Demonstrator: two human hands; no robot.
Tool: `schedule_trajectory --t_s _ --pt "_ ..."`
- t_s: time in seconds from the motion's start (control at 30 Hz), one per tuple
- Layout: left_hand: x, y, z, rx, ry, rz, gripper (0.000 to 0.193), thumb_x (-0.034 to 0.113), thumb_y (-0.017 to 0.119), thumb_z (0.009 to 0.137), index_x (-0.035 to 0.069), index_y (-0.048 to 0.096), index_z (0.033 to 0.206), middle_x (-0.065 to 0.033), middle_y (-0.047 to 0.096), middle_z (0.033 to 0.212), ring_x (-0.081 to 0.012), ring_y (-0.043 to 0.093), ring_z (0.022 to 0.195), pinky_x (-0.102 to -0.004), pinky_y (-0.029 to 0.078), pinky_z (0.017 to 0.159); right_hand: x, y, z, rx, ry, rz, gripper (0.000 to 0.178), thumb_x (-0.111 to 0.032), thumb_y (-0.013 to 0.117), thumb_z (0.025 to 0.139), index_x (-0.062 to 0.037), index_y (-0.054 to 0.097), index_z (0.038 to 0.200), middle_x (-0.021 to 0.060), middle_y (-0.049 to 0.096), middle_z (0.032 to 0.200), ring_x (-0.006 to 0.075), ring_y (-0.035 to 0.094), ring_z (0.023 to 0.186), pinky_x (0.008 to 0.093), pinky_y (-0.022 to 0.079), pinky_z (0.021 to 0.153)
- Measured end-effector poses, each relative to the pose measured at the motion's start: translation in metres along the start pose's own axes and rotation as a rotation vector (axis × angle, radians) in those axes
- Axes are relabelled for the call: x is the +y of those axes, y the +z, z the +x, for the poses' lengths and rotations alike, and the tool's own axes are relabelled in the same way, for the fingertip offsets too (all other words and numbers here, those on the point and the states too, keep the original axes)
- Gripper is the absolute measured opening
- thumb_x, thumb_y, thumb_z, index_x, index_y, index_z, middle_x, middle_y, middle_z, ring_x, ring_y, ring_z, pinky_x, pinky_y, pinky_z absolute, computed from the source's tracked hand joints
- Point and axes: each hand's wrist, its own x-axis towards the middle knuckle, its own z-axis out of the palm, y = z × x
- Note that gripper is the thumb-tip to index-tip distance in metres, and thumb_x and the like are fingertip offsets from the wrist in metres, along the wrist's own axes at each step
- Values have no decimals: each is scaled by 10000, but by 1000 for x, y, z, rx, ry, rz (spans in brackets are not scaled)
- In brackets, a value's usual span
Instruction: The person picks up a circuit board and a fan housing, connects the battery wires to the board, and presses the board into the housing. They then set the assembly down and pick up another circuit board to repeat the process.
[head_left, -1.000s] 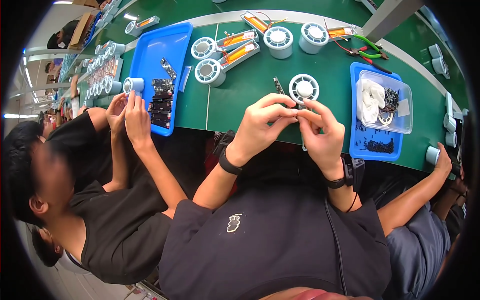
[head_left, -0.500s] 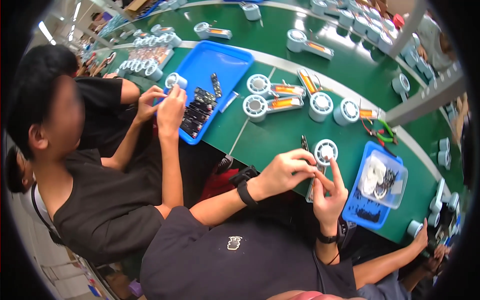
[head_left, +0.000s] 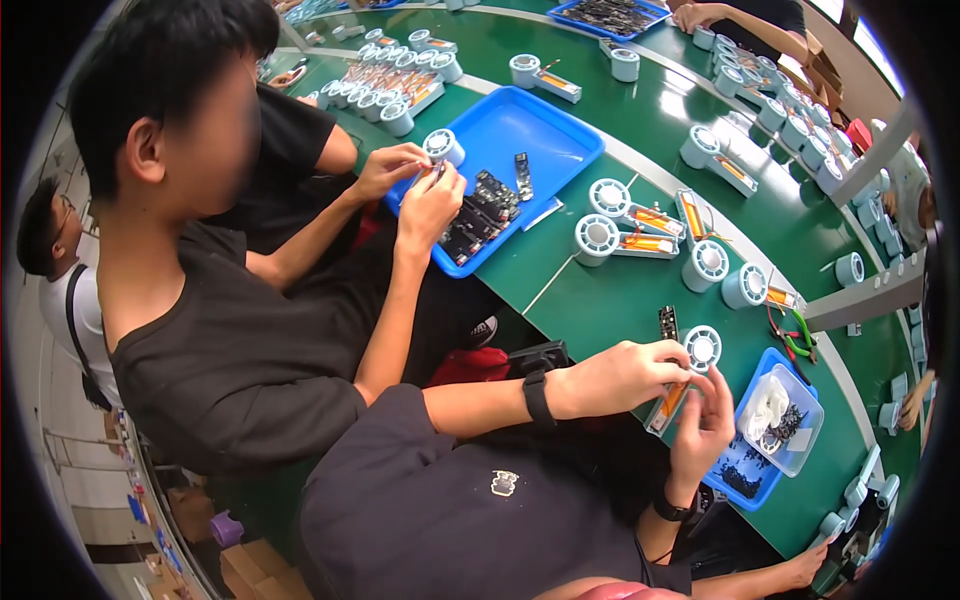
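My left hand (head_left: 615, 375) and my right hand (head_left: 703, 425) meet over the edge of the green table (head_left: 600, 300). Between them they hold a small white round fan part (head_left: 702, 347) with an orange-and-white strip (head_left: 667, 405) hanging from it. My left hand pinches the part from the left; my right hand's fingers curl around the strip from below. A small black circuit piece (head_left: 668, 322) lies on the table just beyond my left hand.
A blue tray (head_left: 757, 470) with a clear box of small parts sits right of my hands. Several white round fan assemblies (head_left: 640, 235) lie farther out. A person on my left works over a big blue tray (head_left: 520, 150). Red-and-green pliers (head_left: 790, 328) lie nearby.
The view has swung left and tilted, so the neighbouring person fills more of it. My hands stay together on the white part, now lower right in view.
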Motion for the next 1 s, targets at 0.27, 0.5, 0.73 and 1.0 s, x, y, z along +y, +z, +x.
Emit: schedule_trajectory --t_s 0.27,0.5,0.73,1.0 --pt "-13 14 15 -120 -305 -20 251 247 740 853 11 727 938 -138 747 842 -309 741 732 -352 598 647 -4 -35 13 -567 154 36 270 -207 609 1060 33 629 1182 42 663 884 62 574 744 236 466 611" --pt "7 18 43 -527 -279 -199 244 258 757 827 21 774 879 -117 764 830 -282 742 845 -417 564 699 -2 -60 5 -462 361 72 214 -83 698 1002 -25 576 1167 54 661 1092 125 603 988 266 508 848" --pt "-30 40 62 -325 343 475 195 303 819 735 135 803 834 -6 743 1038 -327 530 1224 -472 415 950 -12 -65 23 -568 268 24 189 -93 682 1011 -21 564 1140 5 547 928 107 489 813 234 431 715" --pt "-52 52 58 -432 374 335 64 255 803 729 201 786 760 40 727 992 -329 487 1246 -524 348 977 -8 -73 32 -659 259 -194 204 -185 610 1061 -19 590 1178 37 593 905 162 526 759 312 473 682"
